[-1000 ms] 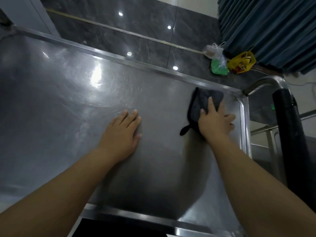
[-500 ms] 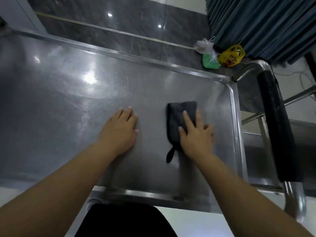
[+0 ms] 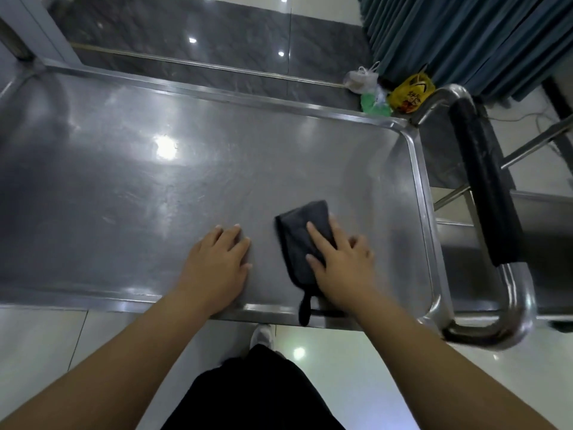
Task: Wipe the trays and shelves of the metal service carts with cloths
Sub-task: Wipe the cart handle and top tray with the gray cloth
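Note:
The metal cart's top tray (image 3: 130,187) fills most of the view, shiny with a raised rim. A folded dark grey cloth (image 3: 302,234) lies flat on the tray near its front right part, its hanging loop over the front rim. My right hand (image 3: 338,262) presses on the cloth with straight, spread fingers. My left hand (image 3: 217,262) rests flat on the bare tray just left of the cloth, close to the front rim.
The cart's push handle (image 3: 483,193) with a black grip curves along the right end. A second metal cart (image 3: 533,243) stands beyond it. Plastic bags (image 3: 387,94) lie on the floor by a blue curtain (image 3: 465,38). My shoe (image 3: 262,335) shows below the rim.
My right hand has dragged the cloth from the far right corner back toward the front rim. The left hand stays flat on the tray. The view has pulled back from the cart.

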`<state>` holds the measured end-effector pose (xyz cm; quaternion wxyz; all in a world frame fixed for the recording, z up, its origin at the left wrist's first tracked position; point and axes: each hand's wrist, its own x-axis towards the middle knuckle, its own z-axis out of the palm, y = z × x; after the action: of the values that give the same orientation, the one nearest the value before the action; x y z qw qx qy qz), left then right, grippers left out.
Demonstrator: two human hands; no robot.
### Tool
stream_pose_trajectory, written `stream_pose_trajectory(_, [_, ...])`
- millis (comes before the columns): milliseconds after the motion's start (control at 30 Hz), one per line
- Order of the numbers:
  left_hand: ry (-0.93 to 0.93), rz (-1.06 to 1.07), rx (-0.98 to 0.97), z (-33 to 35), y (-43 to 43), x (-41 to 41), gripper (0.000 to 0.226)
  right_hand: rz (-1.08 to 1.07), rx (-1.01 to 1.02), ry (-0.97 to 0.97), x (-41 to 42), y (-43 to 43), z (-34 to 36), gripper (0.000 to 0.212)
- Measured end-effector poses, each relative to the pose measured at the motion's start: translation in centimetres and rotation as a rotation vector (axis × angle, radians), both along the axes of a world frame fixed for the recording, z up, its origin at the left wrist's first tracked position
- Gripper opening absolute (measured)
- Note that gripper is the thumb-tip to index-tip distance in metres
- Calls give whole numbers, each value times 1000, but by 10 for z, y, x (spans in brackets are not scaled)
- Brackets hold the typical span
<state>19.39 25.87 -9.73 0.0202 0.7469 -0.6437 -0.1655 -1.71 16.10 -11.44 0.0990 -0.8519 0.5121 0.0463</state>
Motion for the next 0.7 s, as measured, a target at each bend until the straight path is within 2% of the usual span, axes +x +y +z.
stream_pose_trajectory(67, [12,-44,-33,0,11,-2,43,138,2,-4,-18,8,-1,53])
stream_pose_trajectory(100, [8,-65,-42,0,15,-3,43,90,8,15,-29,7,0,53])
stream_pose_trajectory(233, [-33,-121,-59,-4,28,-2,45,-426,110,52,-53,6,1,56])
stream_pose_trajectory(300, [-79,-132,-37,-11,32,-2,48,-509,136,77,-40,20,4,58])
stream_pose_trajectory(367, [-129,-142,-7,-18,34,-1,51,-417,138,76,-22,43,7,61])
stream_pose_trajectory(467, [-135,-126,36,-19,36,-6,52,-96,107,27,-11,80,5,57])
stream_pose_trajectory(533, [-109,-101,58,-18,37,-9,51,-47,66,39,-26,82,6,53])
stream_pose_trajectory(600, [-80,-90,68,-15,36,-10,50,-216,27,110,-52,71,6,52])
stream_pose_trajectory(700, [-66,-72,64,-13,33,-11,50,-690,103,159,-91,48,9,54])
